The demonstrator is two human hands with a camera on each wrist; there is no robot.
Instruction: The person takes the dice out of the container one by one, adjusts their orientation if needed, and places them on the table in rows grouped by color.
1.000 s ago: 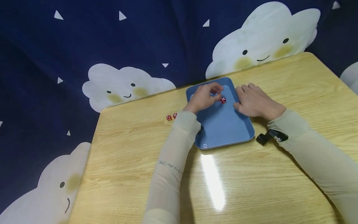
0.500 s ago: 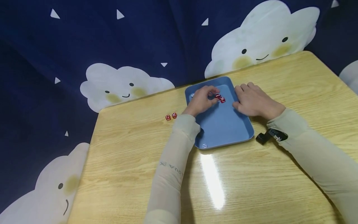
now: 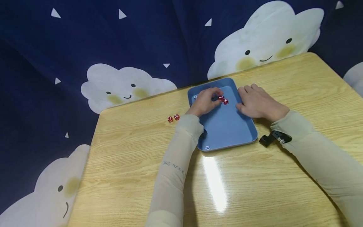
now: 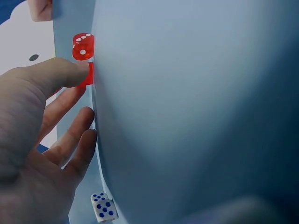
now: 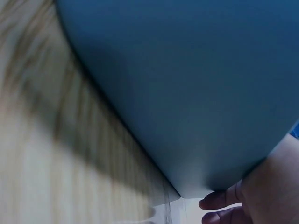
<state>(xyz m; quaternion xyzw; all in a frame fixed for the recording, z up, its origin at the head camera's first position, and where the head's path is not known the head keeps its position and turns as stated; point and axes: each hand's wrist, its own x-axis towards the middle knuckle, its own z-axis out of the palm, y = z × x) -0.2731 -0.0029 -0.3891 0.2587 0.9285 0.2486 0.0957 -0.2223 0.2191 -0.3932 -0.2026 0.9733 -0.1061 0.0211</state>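
Observation:
Inside the blue tray (image 3: 227,132), my left hand (image 3: 204,101) pinches a red die (image 4: 89,74) between thumb and index finger, low at the tray floor. A second red die (image 4: 83,46) sits right beside it, white pips showing. The other fingers of that hand spread loosely, near a white die (image 4: 103,207) with blue pips at the tray's far left corner. My right hand (image 3: 256,102) holds the tray's right side, its thumb at the rim. In the right wrist view its fingertips (image 5: 215,200) show by the outer wall, while the rest is mostly cut off.
Two red dice (image 3: 173,118) lie on the wooden table (image 3: 127,157) left of the tray. Another white die (image 3: 207,148) is at the tray's near left corner. A dark blue curtain (image 3: 147,31) with clouds hangs behind the table.
My left hand has shifted slightly left, and its red die now shows beside the other red die. Over the last half second hardly anything moves; my right hand stays at the tray.

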